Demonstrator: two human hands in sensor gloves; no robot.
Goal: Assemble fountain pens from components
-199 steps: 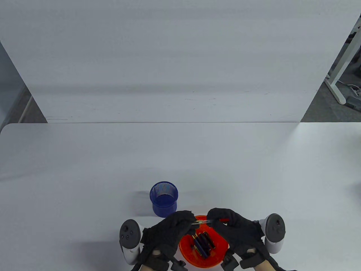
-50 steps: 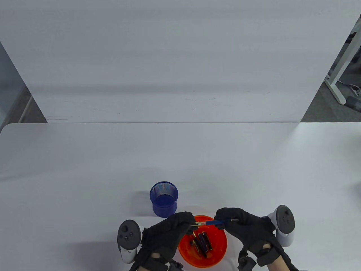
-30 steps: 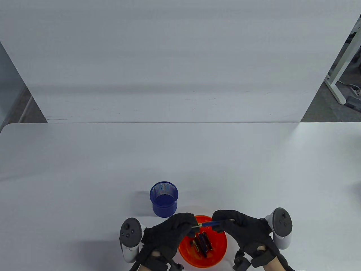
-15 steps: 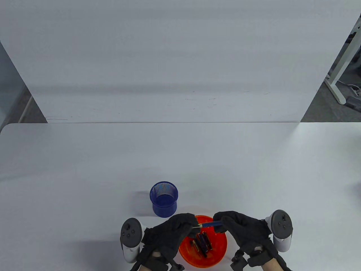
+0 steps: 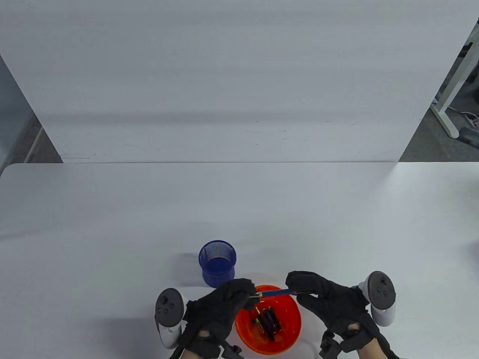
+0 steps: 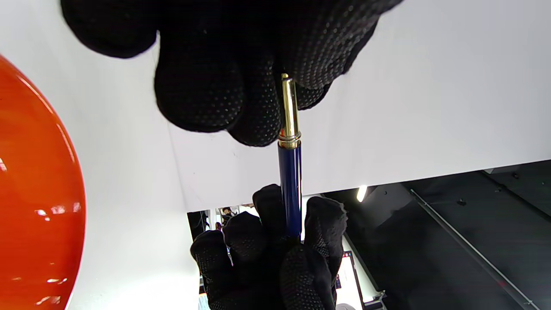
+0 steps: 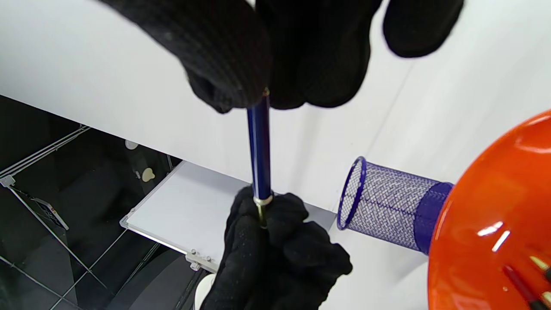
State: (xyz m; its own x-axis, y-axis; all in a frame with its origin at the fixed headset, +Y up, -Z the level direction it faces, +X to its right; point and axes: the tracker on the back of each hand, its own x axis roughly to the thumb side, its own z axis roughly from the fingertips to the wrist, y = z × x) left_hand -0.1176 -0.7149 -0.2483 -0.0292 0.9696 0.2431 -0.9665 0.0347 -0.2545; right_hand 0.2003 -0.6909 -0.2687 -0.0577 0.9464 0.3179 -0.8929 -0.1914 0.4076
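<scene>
White table (image 5: 239,209) fills the lower half of my table view, rounded corner at left, far edge butting a white upright panel (image 5: 224,82) behind it. Two things sit directly on it, both low in the frame near centre. Blue mesh cup (image 5: 217,263), upright, open mouth up, just left of centre. Orange bowl (image 5: 288,338) at the bottom edge, below and right of the cup, near it but apart; dark pen parts (image 5: 267,321) lie heaped inside. Surface shows faint soft shadows.
</scene>
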